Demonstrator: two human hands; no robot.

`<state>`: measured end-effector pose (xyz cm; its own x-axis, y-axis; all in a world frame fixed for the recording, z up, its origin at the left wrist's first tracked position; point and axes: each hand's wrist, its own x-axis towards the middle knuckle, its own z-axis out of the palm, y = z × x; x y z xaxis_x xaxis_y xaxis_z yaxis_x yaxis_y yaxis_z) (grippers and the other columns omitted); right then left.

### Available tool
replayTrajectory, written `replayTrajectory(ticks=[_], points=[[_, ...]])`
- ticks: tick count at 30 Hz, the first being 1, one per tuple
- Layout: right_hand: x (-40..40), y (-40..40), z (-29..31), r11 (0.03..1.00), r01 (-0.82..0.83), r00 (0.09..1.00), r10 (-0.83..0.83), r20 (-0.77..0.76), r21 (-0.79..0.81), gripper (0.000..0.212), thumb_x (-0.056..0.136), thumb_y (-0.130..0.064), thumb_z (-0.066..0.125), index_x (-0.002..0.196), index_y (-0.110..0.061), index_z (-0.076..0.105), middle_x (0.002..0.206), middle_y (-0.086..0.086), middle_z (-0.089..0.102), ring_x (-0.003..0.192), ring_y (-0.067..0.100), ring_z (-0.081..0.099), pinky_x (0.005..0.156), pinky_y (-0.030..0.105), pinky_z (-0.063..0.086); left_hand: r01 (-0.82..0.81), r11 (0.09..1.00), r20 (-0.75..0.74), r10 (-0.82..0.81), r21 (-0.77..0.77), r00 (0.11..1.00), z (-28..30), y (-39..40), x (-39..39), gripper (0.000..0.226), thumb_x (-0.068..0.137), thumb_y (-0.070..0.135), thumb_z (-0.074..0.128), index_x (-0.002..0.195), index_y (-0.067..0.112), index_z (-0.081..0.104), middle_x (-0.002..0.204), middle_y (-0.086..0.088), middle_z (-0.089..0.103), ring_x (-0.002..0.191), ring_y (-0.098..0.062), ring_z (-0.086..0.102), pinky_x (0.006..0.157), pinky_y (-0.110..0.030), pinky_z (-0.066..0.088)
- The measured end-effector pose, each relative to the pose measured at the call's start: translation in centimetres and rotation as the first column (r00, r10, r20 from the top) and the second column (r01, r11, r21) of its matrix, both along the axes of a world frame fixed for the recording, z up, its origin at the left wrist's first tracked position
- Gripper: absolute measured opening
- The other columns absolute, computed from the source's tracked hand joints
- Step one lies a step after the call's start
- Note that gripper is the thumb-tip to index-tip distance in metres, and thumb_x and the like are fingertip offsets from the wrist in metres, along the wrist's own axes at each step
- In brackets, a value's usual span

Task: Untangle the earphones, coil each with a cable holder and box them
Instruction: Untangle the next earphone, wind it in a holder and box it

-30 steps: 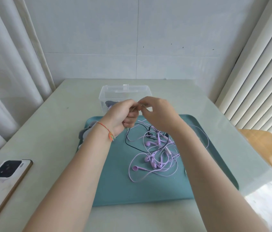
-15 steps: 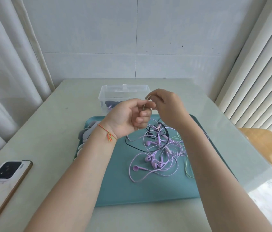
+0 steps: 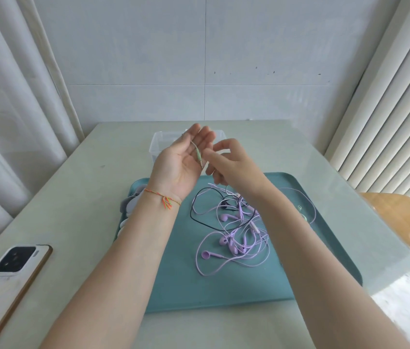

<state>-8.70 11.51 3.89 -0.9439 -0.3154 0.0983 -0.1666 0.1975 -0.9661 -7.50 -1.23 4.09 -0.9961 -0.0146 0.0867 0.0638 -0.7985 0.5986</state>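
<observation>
Earphones [image 3: 234, 238] lie in a loose tangle on the teal tray [image 3: 224, 293], mostly lilac cords and buds with one black cord looping through the far-left part of the heap. A pale green earphone cable [image 3: 196, 152] is lifted clear of the pile: its plug end lies across the upturned palm of the left hand [image 3: 181, 167], whose fingers are straight and spread, pointing away toward the wall. The plug's metal tip hangs off the palm's right edge. The right hand [image 3: 229, 162] sits just right of the left, fingers curled; whether they pinch the green cable cannot be told, as the fingertips face away. A small green piece [image 3: 299, 209] lies on the tray to the right of the right forearm.

Beyond the hands, a clear plastic box [image 3: 158, 144] stands on the tabletop [image 3: 78, 197] just past the tray's far edge, largely hidden by the left hand. Pale grey and white cable holders [image 3: 129, 210] are stacked along the tray's left rim. A woven orange bracelet [image 3: 163, 199] circles the left wrist. A phone [image 3: 15, 270] lies face down near the tabletop's left edge.
</observation>
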Motion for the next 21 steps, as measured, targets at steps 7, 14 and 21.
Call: replayTrajectory(ticks=[7,14,21], points=[[0.1,-0.8,-0.9,0.966,0.192,0.964,-0.152,-0.216,0.174,0.029,0.089,-0.031,0.064,0.097,-0.013,0.042,0.081,0.006,0.064,0.061,0.017,0.053,0.056,0.027,0.04,0.035,0.995,0.029,-0.033,-0.096,0.999,0.0,0.8,0.5,0.027,0.104,0.015,0.033,0.099,0.009,0.06,0.091,-0.006,0.072,0.09,-0.023,0.07,0.091,-0.037,0.051],[0.3,-0.6,-0.7,0.964,0.083,0.981,-0.034,-0.189,0.254,0.011,0.091,-0.023,0.057,0.097,-0.015,0.053,0.072,0.002,0.07,0.048,0.004,0.049,0.053,0.023,0.041,-0.054,0.996,0.082,0.06,-0.076,0.995,0.1,-0.4,0.3,0.026,0.101,0.011,0.033,0.086,0.01,0.055,0.05,0.006,0.029,0.045,-0.01,0.031,0.066,-0.026,0.043],[0.7,-1.1,-0.3,0.979,0.062,0.991,-0.038,-0.126,0.193,0.038,0.083,-0.047,0.067,0.101,-0.016,0.053,0.083,0.009,0.07,0.059,0.012,0.053,0.056,0.026,0.042,-0.077,0.992,0.124,0.088,-0.095,0.988,0.0,-0.2,0.1,0.026,0.102,0.014,0.036,0.082,0.012,0.052,0.053,0.005,0.029,0.054,-0.014,0.03,0.06,-0.023,0.038]])
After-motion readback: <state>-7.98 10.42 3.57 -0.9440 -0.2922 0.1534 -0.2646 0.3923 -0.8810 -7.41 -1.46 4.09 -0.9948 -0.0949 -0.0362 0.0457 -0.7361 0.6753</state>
